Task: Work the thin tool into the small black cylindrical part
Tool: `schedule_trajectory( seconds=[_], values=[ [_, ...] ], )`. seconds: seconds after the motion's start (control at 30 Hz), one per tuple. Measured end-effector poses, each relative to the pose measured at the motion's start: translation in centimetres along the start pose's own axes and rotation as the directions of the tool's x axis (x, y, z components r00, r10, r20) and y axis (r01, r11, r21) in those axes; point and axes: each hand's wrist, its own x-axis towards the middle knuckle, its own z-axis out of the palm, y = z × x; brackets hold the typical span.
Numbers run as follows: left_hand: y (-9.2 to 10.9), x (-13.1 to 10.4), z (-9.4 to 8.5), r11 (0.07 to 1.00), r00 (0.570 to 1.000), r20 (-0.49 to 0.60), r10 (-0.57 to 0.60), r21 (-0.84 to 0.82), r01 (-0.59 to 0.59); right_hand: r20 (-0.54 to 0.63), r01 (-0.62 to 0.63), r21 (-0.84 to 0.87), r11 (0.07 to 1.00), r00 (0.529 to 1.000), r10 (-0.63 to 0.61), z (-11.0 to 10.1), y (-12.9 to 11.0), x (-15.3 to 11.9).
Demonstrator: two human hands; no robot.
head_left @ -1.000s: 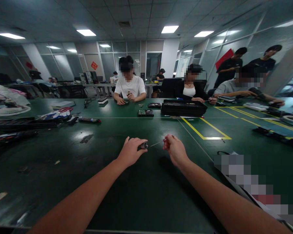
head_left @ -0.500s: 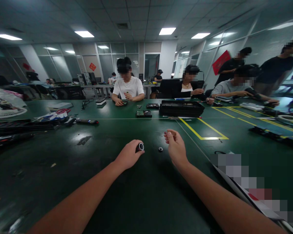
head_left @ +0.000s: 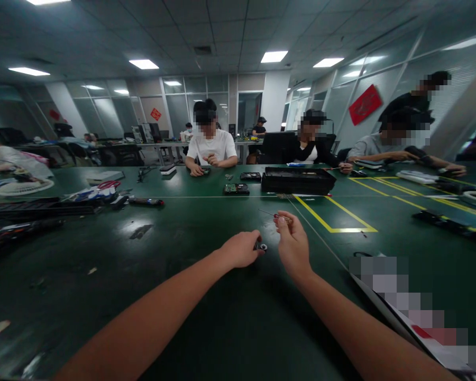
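My left hand [head_left: 241,250] is low over the green table, its thumb and fingers curled around a small round part [head_left: 263,247] with a pale rim. Whether the part is lifted or still touches the tabletop I cannot tell. No dark tube shows now; my palm and the back of my hand could be hiding it. Just to the right, my right hand [head_left: 293,239] is closed around the handle of a slim screwdriver [head_left: 276,215]. Its thin shaft points left and slightly up, above the round part.
Across the green table [head_left: 206,317] lie an open black case [head_left: 297,181] and a circuit-board device [head_left: 236,189]. Tools and red-handled scissors [head_left: 110,185] are at left. Yellow tape [head_left: 333,229] marks the right side. Several people sit opposite.
My left hand has moved right, from holding a dark tube in plain sight to the small round part. My right hand keeps the screwdriver nearly in place. The view has tilted slightly up.
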Motion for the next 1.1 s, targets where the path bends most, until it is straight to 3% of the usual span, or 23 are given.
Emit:
schedule_trajectory(
  seconds=[0.1,0.23,0.37,0.5,0.63,0.77,0.83,0.93,1.1],
  values=[
    [0.0,2.0,0.6,0.992,0.998,0.054,0.014,0.127,-0.021,-0.004,0.013,0.009,1.0,1.0,-0.013,-0.1,-0.1,0.0],
    [-0.2,3.6,0.9,0.989,0.992,0.122,0.027,0.141,-0.044,0.003,0.038,-0.013,0.999,0.999,-0.038,-0.1,-0.5,-0.2],
    [-0.4,3.6,0.7,0.988,0.987,0.144,0.07,0.129,-0.089,0.009,0.051,-0.002,0.999,0.999,-0.051,-0.1,-0.7,-0.3],
    [-1.5,2.3,0.0,0.991,0.994,0.082,0.073,0.103,-0.081,0.007,0.041,0.003,0.999,0.999,-0.041,-0.1,-0.8,-0.4],
    [-4.5,0.4,-1.6,0.988,1.0,-0.005,-0.014,-0.155,0.013,0.015,0.032,-0.011,0.999,0.999,-0.032,-0.1,-0.9,-0.4],
    [-8.6,-2.4,-3.5,0.88,0.982,-0.118,-0.149,-0.468,0.077,0.032,0.024,-0.026,0.999,0.999,-0.024,-0.2,-0.8,-0.5],
    [-10.6,-4.2,-4.6,0.81,0.958,-0.174,-0.227,-0.579,0.087,0.039,0.026,-0.032,0.999,0.999,-0.025,-0.3,-0.8,-0.5],
    [-13.5,-7.5,-6.2,0.633,0.894,-0.202,-0.399,-0.766,0.109,0.052,0.021,-0.041,0.999,0.998,-0.019,-0.4,-0.8,-0.5],
    [-17.8,-13.2,-9.5,0.336,0.71,-0.272,-0.65,-0.94,-0.053,0.055,0.011,-0.051,0.999,0.998,-0.008,-0.2,-0.8,-0.6]
  ],
)
